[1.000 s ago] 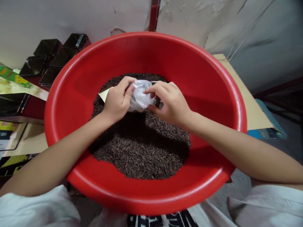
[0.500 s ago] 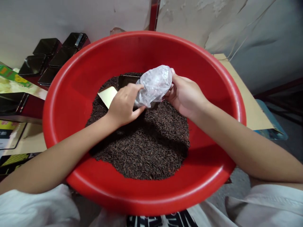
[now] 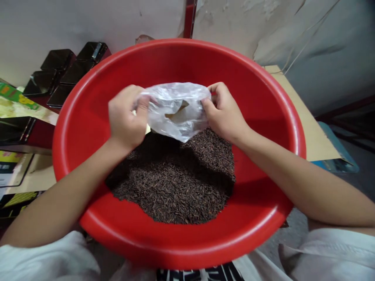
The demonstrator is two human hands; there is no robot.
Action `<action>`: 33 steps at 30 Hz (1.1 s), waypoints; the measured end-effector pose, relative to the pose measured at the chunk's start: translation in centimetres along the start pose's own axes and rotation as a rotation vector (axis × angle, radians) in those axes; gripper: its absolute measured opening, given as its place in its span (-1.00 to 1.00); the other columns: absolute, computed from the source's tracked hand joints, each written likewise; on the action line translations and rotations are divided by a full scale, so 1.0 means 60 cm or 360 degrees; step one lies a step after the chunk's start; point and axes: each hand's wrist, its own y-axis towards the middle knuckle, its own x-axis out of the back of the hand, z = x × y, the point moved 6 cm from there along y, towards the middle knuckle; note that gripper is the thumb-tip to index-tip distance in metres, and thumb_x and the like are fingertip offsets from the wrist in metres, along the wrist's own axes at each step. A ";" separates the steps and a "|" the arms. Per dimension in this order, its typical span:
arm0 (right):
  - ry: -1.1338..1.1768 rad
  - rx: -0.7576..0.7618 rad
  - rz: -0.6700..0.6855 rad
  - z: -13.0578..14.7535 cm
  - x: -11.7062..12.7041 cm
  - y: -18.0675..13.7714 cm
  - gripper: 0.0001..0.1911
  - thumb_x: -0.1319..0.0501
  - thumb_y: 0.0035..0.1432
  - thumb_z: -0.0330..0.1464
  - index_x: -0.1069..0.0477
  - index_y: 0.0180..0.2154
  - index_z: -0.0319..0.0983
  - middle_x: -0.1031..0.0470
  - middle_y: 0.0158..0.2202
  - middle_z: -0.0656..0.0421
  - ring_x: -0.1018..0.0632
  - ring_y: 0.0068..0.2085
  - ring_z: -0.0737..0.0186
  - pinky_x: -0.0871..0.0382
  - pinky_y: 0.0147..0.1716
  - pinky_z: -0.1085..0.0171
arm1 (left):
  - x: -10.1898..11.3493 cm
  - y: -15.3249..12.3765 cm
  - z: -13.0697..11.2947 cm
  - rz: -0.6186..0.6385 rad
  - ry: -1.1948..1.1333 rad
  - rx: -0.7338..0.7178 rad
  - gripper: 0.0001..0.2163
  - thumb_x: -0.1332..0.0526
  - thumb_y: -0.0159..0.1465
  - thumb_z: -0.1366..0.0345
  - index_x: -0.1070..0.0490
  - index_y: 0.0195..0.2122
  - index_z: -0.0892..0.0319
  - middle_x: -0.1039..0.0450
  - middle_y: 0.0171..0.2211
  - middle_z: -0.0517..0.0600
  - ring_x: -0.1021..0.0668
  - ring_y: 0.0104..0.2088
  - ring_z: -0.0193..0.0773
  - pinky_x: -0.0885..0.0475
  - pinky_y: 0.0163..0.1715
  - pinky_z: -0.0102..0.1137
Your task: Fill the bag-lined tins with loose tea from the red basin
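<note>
**Plastic bag [image 3: 187,128] held wide above a basin [image 3: 178,249] of dark bits**

A large red basin fills the middle of the scene. In it lies a broad heap of loose, dark brown, sliver-like bits [image 3: 175,191], with red bare wall showing all around, most of it at the far and right sides.

The thin, whitish, see-through bag is over the far part of the heap, inside the basin's rim. Its mouth is spread between two hands, and a brownish-yellow patch shows through the gap; what that belongs to cannot be told. The left hand [image 3: 127,117] pinches the bag's left edge, thumb against curled fingers; the right hand [image 3: 222,113] grips the right edge the same way. A pale yellow piece [image 3: 148,128] peeps out beside the left hand, mostly hidden.

At the far left stands a cluster of boxes [image 3: 58,59] with glossy black tops and dark red sides. A similar box [image 3: 17,130] lies nearer, left of the basin. Their contents cannot be seen.
</note>
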 end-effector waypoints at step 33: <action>-0.0561 0.0358 0.0247 0.056 -0.041 -0.053 -0.50 -0.12 0.15 -0.29 -0.20 0.11 -0.32 -0.49 -0.16 -0.06 -0.50 -0.10 -0.02 -0.36 -0.09 0.05 | -0.125 -0.046 0.088 0.0956 -0.0353 -0.0010 -0.06 -0.49 -0.13 0.19 0.05 0.21 0.09 -0.29 0.15 0.22 -0.39 0.16 0.09 -0.37 0.07 -0.04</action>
